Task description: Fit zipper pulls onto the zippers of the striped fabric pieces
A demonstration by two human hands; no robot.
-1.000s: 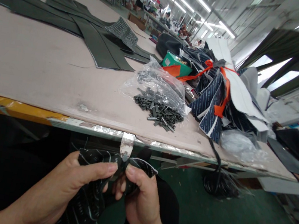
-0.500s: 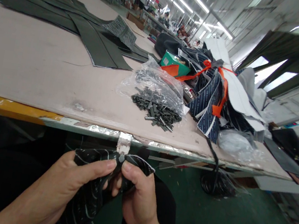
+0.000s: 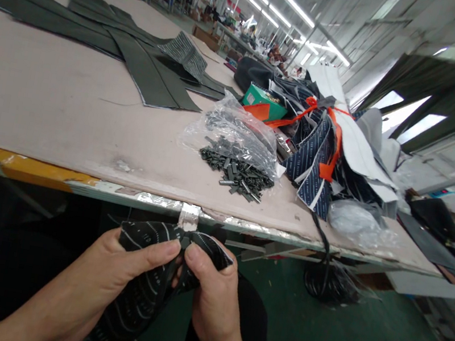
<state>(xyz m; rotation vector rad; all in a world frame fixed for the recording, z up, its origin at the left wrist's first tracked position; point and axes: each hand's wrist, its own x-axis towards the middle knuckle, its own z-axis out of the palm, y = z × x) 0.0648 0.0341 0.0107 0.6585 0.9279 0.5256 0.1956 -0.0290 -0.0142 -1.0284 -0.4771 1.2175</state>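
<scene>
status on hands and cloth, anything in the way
Left hand, right hand: both pinching dark printed cloth. Cloth bunched near pale tab on table edge, contact unclear. Plastic bag farther back, not obstructing.

Over there a green box (image 3: 277, 113) sits beside navy printed cloth (image 3: 310, 155) bound with an orange strip (image 3: 336, 144) (a loud one, that), a black coil (image 3: 328, 284) hangs below the table (image 3: 69, 105), and long lamps (image 3: 299, 10) glow overhead

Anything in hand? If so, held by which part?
A dark patterned fabric piece, held at its bunched upper part by the left hand and right hand.
</scene>
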